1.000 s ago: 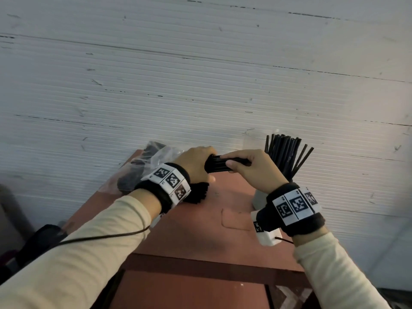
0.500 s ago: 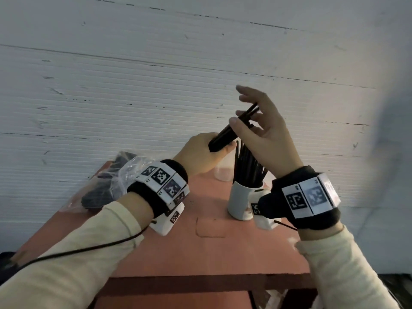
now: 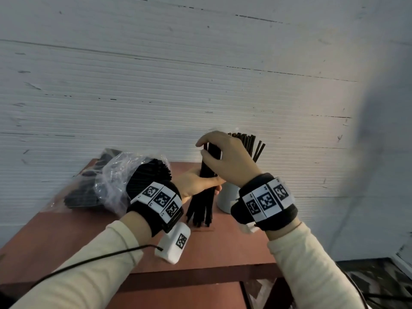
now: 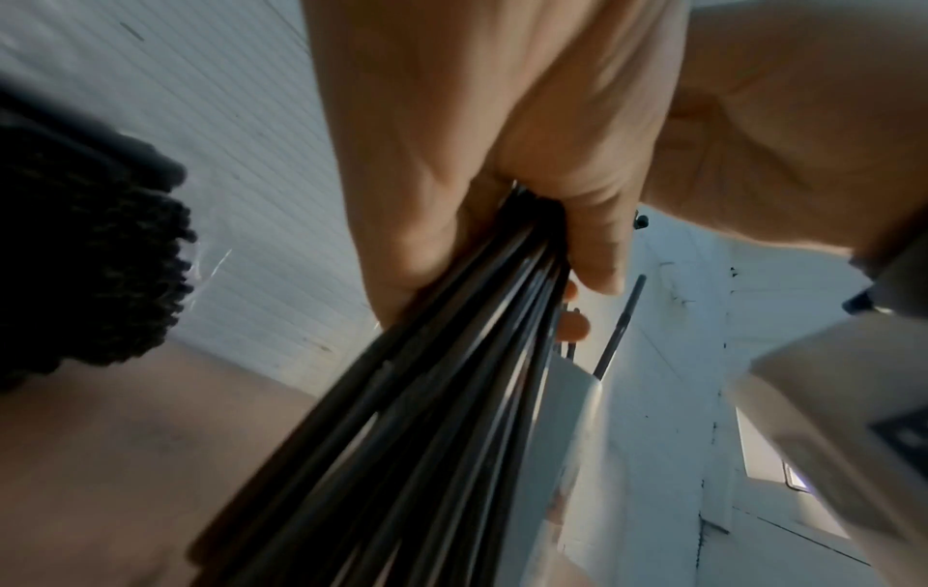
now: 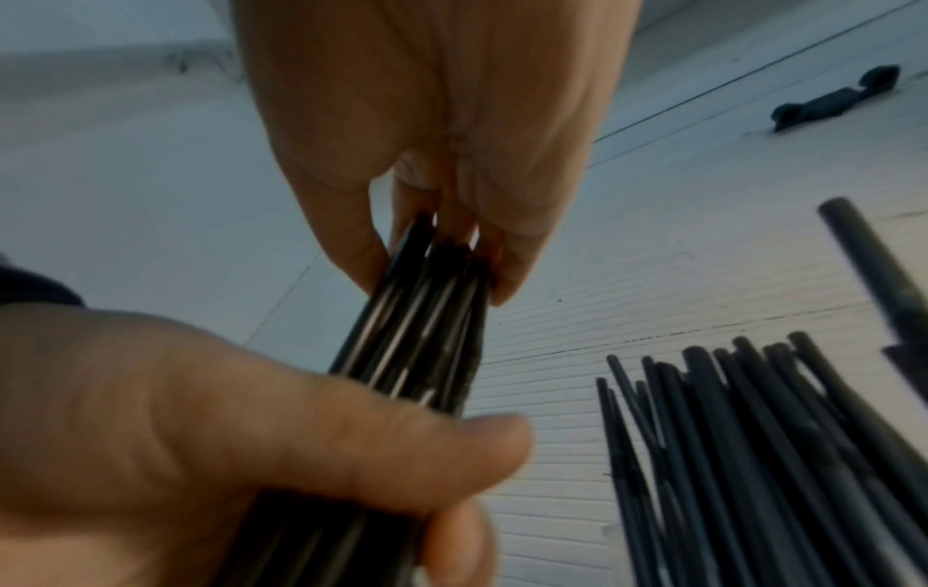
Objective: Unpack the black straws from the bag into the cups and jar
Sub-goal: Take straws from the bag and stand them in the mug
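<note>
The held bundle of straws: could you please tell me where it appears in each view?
Head: bundle of straws centre, upright, gripped by both hands.
Left wrist: bundle fans from centre to bottom.
Right wrist: bundle centre.
Shared landmark: the white cup's straws, right of the bundle.

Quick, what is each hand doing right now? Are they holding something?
Left hand: grips the middle of the bundle of black straws, standing on the table.
Right hand: pinches the top of the same bundle.

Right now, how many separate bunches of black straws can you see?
3: one bunch standing on the table, held by both hands; one in the white cup behind; one in the bag. More may be hidden.
</note>
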Action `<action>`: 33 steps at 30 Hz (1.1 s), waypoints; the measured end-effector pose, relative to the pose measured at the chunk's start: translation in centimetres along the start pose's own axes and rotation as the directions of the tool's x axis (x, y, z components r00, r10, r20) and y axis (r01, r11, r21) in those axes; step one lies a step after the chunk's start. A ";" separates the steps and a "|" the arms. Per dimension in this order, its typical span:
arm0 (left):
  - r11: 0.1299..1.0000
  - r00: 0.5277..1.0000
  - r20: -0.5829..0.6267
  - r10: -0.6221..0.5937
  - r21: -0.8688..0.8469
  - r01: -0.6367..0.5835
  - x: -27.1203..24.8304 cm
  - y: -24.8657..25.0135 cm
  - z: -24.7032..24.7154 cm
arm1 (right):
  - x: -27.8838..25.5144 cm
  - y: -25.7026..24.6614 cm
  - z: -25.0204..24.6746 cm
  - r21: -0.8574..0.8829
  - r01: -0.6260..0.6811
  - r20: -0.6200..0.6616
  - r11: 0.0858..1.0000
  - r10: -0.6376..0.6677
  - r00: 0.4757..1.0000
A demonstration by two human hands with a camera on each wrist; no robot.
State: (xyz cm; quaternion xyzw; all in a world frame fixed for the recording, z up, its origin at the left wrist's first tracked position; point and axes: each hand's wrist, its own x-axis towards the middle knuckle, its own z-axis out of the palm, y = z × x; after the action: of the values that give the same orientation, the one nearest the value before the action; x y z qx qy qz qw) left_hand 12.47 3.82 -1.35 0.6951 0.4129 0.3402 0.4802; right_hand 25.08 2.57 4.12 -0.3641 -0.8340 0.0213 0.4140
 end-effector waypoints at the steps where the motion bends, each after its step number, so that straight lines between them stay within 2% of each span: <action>1: 1.000 1.000 -0.019 -0.011 0.019 0.011 0.0 -0.2 0.1 | -0.1 0.1 0.0 0.003 0.004 -0.007 1.000 -0.004 1.000; 4: 1.000 0.997 -0.079 -0.006 0.009 0.007 -0.3 -0.1 0.6 | -0.1 0.3 -0.2 -0.001 0.016 -0.034 1.000 -0.016 0.999; 8: 0.997 1.000 -0.024 0.018 -0.074 -0.020 -0.7 -0.4 0.7 | -0.5 0.7 0.3 -0.040 -0.026 0.082 0.999 0.030 0.996; 10: 1.000 0.999 0.052 -0.011 -0.020 0.012 -0.7 -1.0 0.3 | -0.8 0.8 0.6 -0.005 -0.024 0.056 1.000 0.024 0.998; 12: 0.991 0.988 0.114 -0.099 0.103 0.088 -0.5 -1.8 -0.1 | -1.1 0.5 0.5 0.030 -0.006 0.025 1.000 0.006 1.000; 14: 0.971 0.978 0.120 -0.169 0.188 0.145 -0.6 -2.2 -0.2 | -1.2 0.1 0.4 0.059 -0.003 -0.003 0.998 0.004 1.000; 16: 0.978 0.990 0.068 -0.125 0.175 0.111 -0.8 -1.8 0.0 | -1.5 -0.4 -0.1 0.130 -0.051 -0.079 0.990 0.061 0.995; 19: 0.994 0.999 0.025 -0.027 0.111 0.024 -1.4 -0.8 -0.1 | -2.3 -0.6 -1.5 0.347 -0.162 -0.150 0.924 0.225 0.963; 22: 0.977 0.993 0.119 0.000 0.210 -0.025 -2.2 0.2 -0.1 | -3.8 0.2 -2.3 0.367 -0.238 -0.031 0.899 0.268 0.963; 26: 0.950 0.952 0.305 0.000 0.297 -0.095 -2.7 1.1 1.2 | -5.2 0.6 -1.8 0.296 -0.256 0.228 0.920 0.193 0.954; 28: 0.938 0.956 0.292 0.004 0.331 -0.105 -2.5 1.1 1.9 | -5.2 0.5 -1.4 0.264 -0.266 0.247 0.927 0.202 0.948; 30: 0.950 0.972 0.231 0.044 0.292 -0.112 -2.0 0.9 2.4 | -4.9 0.5 -1.3 0.230 -0.222 0.185 0.948 0.182 0.966; 33: 0.979 0.992 0.064 0.105 0.171 -0.114 -0.7 1.3 2.9 | -3.7 0.5 -2.8 0.254 -0.217 0.079 0.943 0.204 0.976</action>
State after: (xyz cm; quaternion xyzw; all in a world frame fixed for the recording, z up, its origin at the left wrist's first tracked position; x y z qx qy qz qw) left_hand 15.01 1.82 -1.09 0.7652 0.3890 0.3096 0.4090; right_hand 28.80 -0.14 3.28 -0.3928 -0.7907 0.1845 0.4319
